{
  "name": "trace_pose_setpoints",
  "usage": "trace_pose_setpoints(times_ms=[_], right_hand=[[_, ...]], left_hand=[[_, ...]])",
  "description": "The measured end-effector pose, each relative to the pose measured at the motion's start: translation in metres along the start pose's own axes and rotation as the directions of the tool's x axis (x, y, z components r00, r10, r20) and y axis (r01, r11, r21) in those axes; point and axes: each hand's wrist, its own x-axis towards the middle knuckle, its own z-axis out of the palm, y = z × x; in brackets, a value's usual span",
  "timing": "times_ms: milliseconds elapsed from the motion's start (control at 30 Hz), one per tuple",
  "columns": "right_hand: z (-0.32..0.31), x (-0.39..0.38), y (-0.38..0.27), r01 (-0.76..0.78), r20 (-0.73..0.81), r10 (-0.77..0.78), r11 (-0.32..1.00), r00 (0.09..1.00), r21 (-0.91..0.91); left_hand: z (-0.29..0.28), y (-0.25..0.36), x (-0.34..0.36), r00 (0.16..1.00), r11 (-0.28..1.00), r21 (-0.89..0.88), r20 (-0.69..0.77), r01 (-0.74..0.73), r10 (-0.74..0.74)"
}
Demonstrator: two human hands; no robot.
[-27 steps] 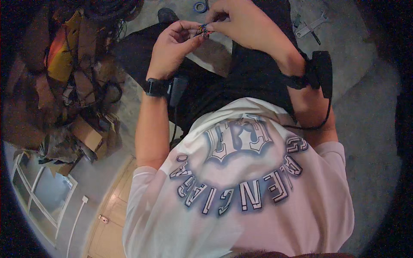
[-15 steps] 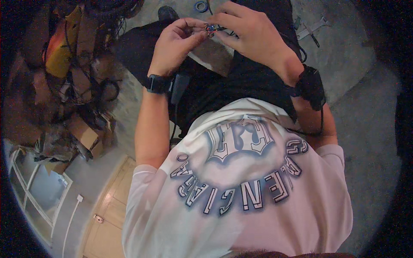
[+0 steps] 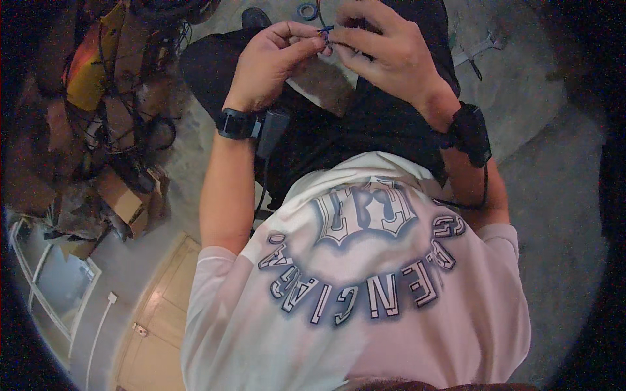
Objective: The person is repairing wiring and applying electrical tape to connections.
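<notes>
My left hand [image 3: 264, 72] pinches a small bundle of thin coloured wires [image 3: 326, 34], with blue showing, above my lap in black trousers [image 3: 352, 133]. My right hand [image 3: 391, 58] is at the same bundle from the right, fingers curled round the wires; its fingertips are partly hidden. Just beyond the hands, a blue tape roll [image 3: 300, 11] lies on the grey floor near a black shoe [image 3: 253, 18]. To the right of my knee lie a silver wrench [image 3: 492, 43] and a slim dark tool [image 3: 478, 70].
A pile of cardboard [image 3: 120, 199], dark cables and a yellow sheet [image 3: 91, 72] fills the left side. At lower left are a window [image 3: 55, 280] and a cream door [image 3: 160, 300]. Grey concrete floor [image 3: 541, 117] runs along the right.
Both hands have shifted a little rightward with the wires. My right hand has turned, its fingers spreading over the bundle, and its forearm dropped slightly lower in view.
</notes>
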Motion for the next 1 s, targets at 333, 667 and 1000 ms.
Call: trace_pose_setpoints(times_ms=[333, 667, 1000], right_hand=[[0.039, 0.013, 0.011, -0.130, -0.092, 0.137, 0.988, 0.986, 0.083], [0.041, 0.042, 0.019, -0.342, -0.006, 0.355, 0.903, 0.935, 0.261], [0.060, 0.048, 0.029, -0.374, 0.035, 0.380, 0.886, 0.924, 0.273]], left_hand=[[-0.023, -0.003, 0.005, 0.999, 1.000, -0.009, -0.052, -0.010, 0.009], [-0.027, 0.014, 0.014, 0.994, 0.994, -0.096, -0.105, -0.048, 0.038], [-0.047, 0.002, 0.020, 0.993, 0.987, -0.156, -0.118, -0.041, 0.022]])
